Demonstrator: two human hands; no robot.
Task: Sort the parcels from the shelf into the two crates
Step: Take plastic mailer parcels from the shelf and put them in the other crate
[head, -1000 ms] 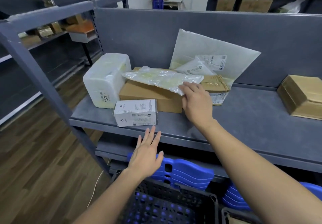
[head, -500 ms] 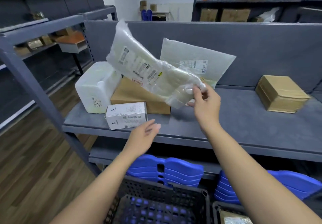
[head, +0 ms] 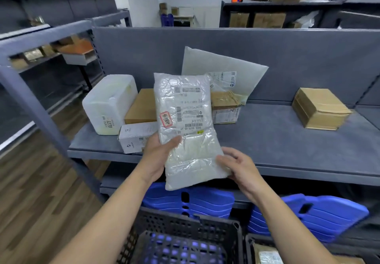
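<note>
- Holding a plastic-wrapped parcel (head: 185,128) upright in front of the shelf (head: 277,140), the person has both hands on its lower half; the printed label and a red-framed sticker face the camera.
- The left hand (head: 158,154) grips the parcel's left edge, thumb pressed across the front and fingers hidden behind the wrap.
- The right hand (head: 236,167) holds the lower right corner, thumb at the edge and fingers curled round behind it.
- The parcel is off the shelf, in the air above the near rim of the black crate (head: 185,241).
- On the shelf behind it, at the left, stands a white box (head: 109,103) marked 3270, with a small white carton (head: 137,138) just beside it at the shelf's front edge.
- A flat brown box (head: 141,107) lies behind the carton, partly hidden by the held parcel.
- A taped cardboard box (head: 225,107) sits to the right of the held parcel, and a large white mailer (head: 226,66) leans on the back panel behind it.
- Well apart, at the right, lies a lone brown box (head: 318,108).
- A second crate (head: 249,249) beside the black one holds a parcel, mostly cut off by the frame.
- Blue plastic pieces (head: 308,212) sit under the shelf.
</note>
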